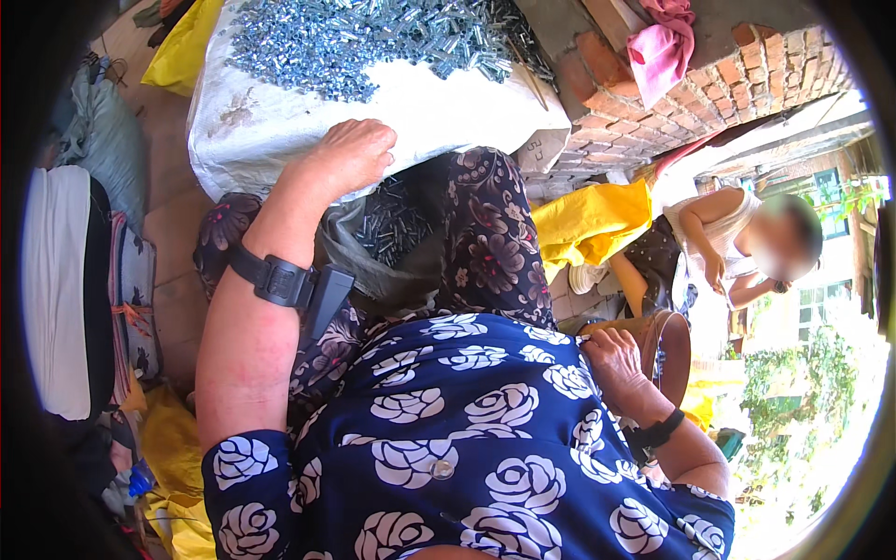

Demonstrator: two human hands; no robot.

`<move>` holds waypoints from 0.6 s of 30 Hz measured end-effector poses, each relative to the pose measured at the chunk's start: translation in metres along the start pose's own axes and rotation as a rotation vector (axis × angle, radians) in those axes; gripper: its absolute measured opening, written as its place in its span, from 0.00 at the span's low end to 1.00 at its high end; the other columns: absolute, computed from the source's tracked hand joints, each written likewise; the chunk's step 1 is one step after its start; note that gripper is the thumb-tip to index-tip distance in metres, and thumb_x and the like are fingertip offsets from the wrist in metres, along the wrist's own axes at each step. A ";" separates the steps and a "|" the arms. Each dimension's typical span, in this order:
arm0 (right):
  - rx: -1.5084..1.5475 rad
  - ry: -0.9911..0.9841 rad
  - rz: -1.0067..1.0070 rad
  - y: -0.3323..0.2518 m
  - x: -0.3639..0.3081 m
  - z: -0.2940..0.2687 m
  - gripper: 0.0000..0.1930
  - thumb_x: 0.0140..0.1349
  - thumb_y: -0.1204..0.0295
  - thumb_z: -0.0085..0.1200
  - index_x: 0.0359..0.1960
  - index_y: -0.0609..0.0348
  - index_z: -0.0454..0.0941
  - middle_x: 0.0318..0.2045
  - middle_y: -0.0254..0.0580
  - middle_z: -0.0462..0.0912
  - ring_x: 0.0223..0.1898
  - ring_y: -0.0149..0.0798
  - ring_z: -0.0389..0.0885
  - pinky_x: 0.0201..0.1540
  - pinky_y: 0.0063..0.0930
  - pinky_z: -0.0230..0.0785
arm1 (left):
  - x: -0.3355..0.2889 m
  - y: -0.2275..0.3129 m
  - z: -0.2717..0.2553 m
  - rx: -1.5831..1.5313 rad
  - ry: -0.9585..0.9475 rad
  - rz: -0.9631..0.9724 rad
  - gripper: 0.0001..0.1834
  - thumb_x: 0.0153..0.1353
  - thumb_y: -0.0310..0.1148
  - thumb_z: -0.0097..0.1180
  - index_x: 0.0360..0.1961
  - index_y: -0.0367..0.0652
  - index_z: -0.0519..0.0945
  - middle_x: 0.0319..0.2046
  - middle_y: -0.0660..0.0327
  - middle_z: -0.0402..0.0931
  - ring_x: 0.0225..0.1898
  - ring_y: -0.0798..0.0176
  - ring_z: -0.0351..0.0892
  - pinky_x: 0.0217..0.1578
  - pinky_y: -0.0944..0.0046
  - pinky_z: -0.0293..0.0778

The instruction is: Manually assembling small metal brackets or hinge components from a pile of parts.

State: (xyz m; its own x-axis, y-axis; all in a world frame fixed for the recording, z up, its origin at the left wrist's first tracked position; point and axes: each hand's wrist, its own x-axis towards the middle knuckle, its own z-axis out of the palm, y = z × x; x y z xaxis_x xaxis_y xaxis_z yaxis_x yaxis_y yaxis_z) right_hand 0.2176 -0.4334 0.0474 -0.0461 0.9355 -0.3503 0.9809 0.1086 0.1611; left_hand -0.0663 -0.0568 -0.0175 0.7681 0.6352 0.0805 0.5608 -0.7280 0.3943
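My left hand [357, 154] is closed, its fingers curled over the near edge of a white woven sheet [280, 140]. Whatever the fingers may hold is hidden. Beyond it, a heap of small shiny metal tubes [373, 42] is spread over the sheet. Below the hand, between my knees, a grey sack [350, 247] hangs open with more metal tubes [397, 224] in it. My right hand [616, 362] lies at my right side against a brown bucket [667, 359], fingers stretched out and apart, with nothing visible in them.
A co-worker [719, 233] sits at the right, beside a yellow sack [597, 224]. A brick wall [672, 103] with a pink cloth [663, 47] runs along the far right. Folded fabric [65, 289] and a stuffed sack [103, 140] stand at the left.
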 end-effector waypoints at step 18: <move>1.165 -0.298 0.319 0.014 0.004 -0.035 0.04 0.48 0.81 0.60 0.26 0.61 0.80 0.34 0.41 0.82 0.42 0.37 0.79 0.43 0.26 0.71 | -0.002 0.004 -0.002 0.001 -0.006 -0.013 0.12 0.56 0.32 0.51 0.37 0.36 0.78 0.39 0.47 0.77 0.44 0.46 0.75 0.47 0.52 0.69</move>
State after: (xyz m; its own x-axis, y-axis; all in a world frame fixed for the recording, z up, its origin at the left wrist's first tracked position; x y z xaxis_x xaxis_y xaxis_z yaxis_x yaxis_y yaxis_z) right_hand 0.2244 -0.4167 0.0810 0.1205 0.7362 -0.6660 0.5311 -0.6146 -0.5833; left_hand -0.0661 -0.0604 -0.0140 0.7627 0.6429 0.0703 0.5709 -0.7203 0.3941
